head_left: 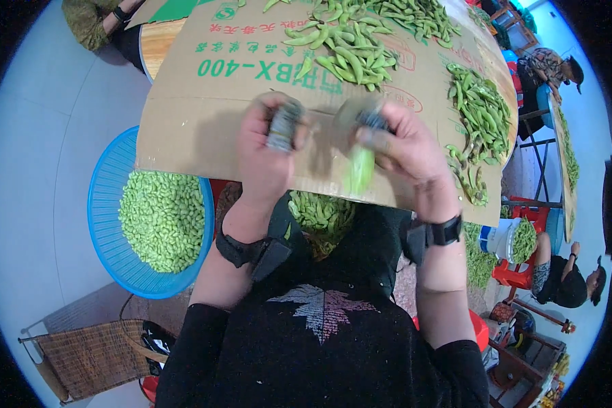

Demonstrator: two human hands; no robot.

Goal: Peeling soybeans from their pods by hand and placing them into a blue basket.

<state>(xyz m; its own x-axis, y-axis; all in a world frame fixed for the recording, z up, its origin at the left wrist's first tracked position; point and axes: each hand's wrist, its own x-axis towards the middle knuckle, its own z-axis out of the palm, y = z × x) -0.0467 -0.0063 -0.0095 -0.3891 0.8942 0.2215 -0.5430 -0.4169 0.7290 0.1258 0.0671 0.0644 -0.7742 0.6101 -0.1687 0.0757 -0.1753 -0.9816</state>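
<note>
Above the near part of the cardboard sheet (204,115) my two hands face each other, both blurred by motion. My right hand (404,139) is closed, and a bright green bean pod (360,171) hangs down from its fingers. My left hand (268,132) is curled shut; whatever its fingers hold, if anything, is hidden. Dark wrappings cover some fingers or thumbs on both hands. Just beyond them lies a pile of green bean pods (350,54), with another pile of pods (481,112) along the right side of the cardboard.
A blue plastic basket (95,197) of shelled green beans (162,221) stands at my left. More pods (321,212) lie below the cardboard's edge, between my legs. A wicker chair (95,360) is at lower left. Other people sit nearby, beside a white bucket (500,239) at right.
</note>
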